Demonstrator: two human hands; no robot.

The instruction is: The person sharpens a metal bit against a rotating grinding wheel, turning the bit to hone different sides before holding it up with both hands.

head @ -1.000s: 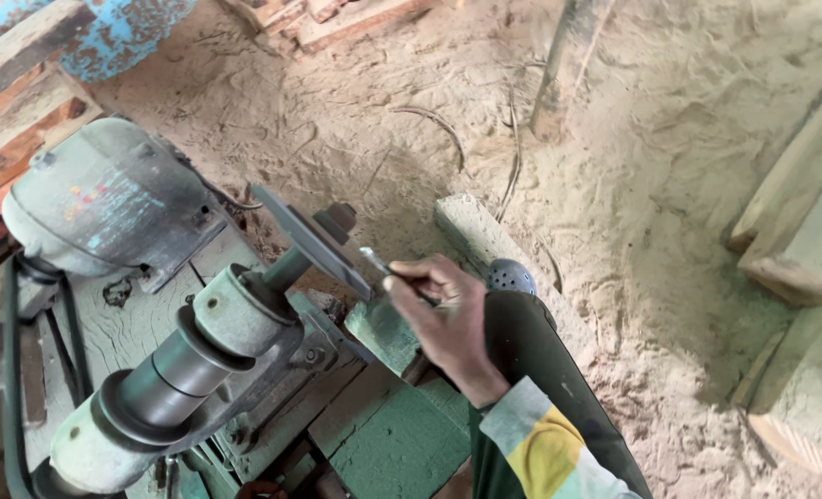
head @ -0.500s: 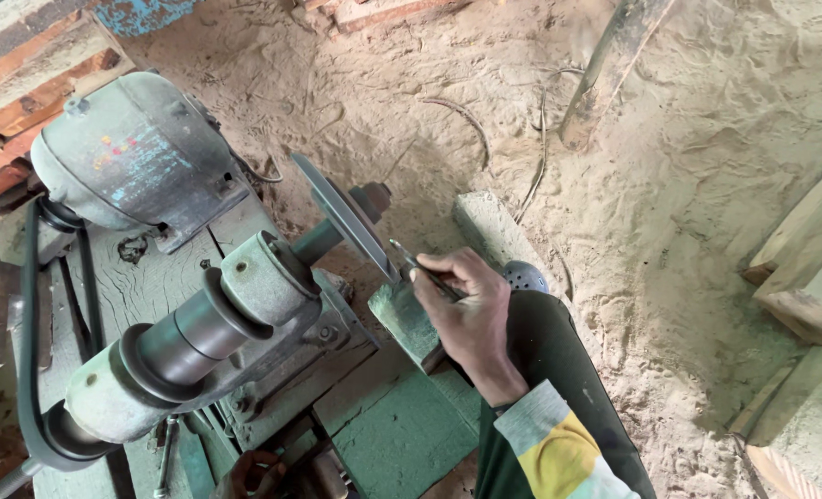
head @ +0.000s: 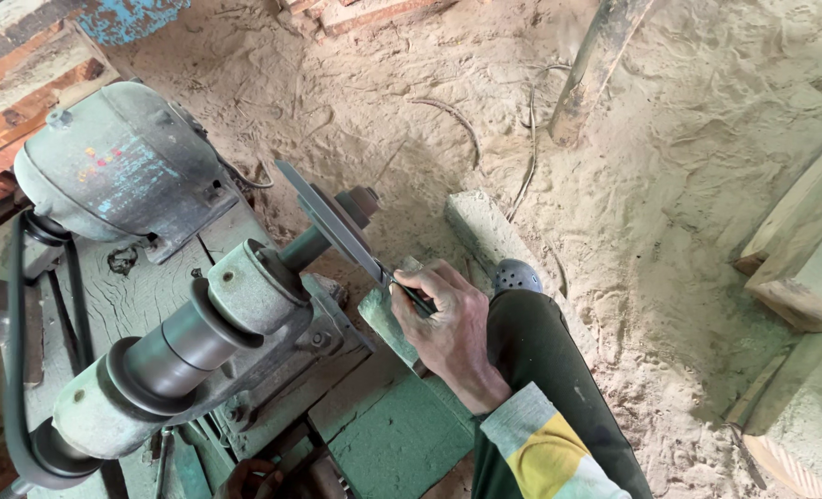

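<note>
My right hand [head: 450, 325] pinches a small dark metal piece [head: 412, 296] and presses its tip against the lower edge of a thin grinding disc [head: 330, 220], seen nearly edge-on. The disc sits on a shaft coming out of a green spindle housing with a dark pulley [head: 194, 346]. The hand rests over a worn green rest block [head: 385, 319]. My sleeve is striped white, yellow and green. At the bottom edge only the fingers of my left hand [head: 246, 478] show, low beside the machine frame; what they hold is hidden.
A grey-green electric motor [head: 120, 166] drives the pulley through a black belt [head: 15, 370]. Below lies a green metal table [head: 402, 439]. My knee [head: 545, 356] and a grey shoe [head: 517, 275] sit right of it. Sawdust covers the floor; timber blocks [head: 804, 259] lie at right.
The view has shifted, so the machine sits higher and further right in frame. My right hand stays at the disc edge with the metal piece held against it.
</note>
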